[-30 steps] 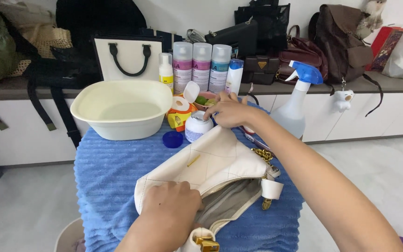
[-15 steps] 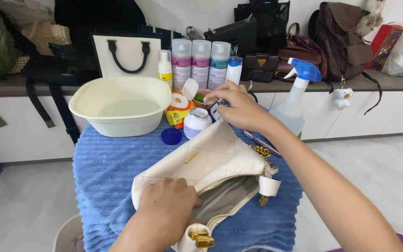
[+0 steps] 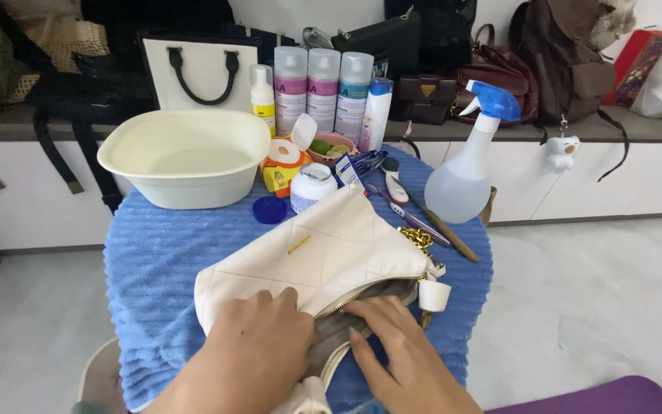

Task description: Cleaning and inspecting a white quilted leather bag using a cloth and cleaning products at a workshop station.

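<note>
**Both hands at the open mouth of a cream bag**

A cream quilted bag (image 3: 323, 257) lies on its side in the middle of the desk (image 3: 155, 261), which is covered with a blue ribbed cloth. Its zip is open along the near edge, showing a grey lining. The left hand (image 3: 258, 345) lies flat on the near left part of the bag, fingers curled over the edge of the opening and pressing it down. The right hand (image 3: 396, 345) is just beside it, fingers spread and reaching into the gap, fingertips on the lining; it grips nothing that I can see. A gold chain (image 3: 417, 238) and a small white tag (image 3: 434, 295) hang at the bag's right end.

Just past the bag stand a small white jar (image 3: 312, 184) and a blue cap (image 3: 270, 208). To the far left sits a cream basin (image 3: 185, 157). An orange box with a tape roll (image 3: 281, 165) is near it, beside a pink bowl (image 3: 331, 146). To the right stands a spray bottle (image 3: 465, 165) with a blue trigger, with a brush (image 3: 394, 180) between it and the jar. Three tall cans (image 3: 323, 88) line the far edge. Beyond them, dark bags rest on a low shelf (image 3: 637, 130).
</note>
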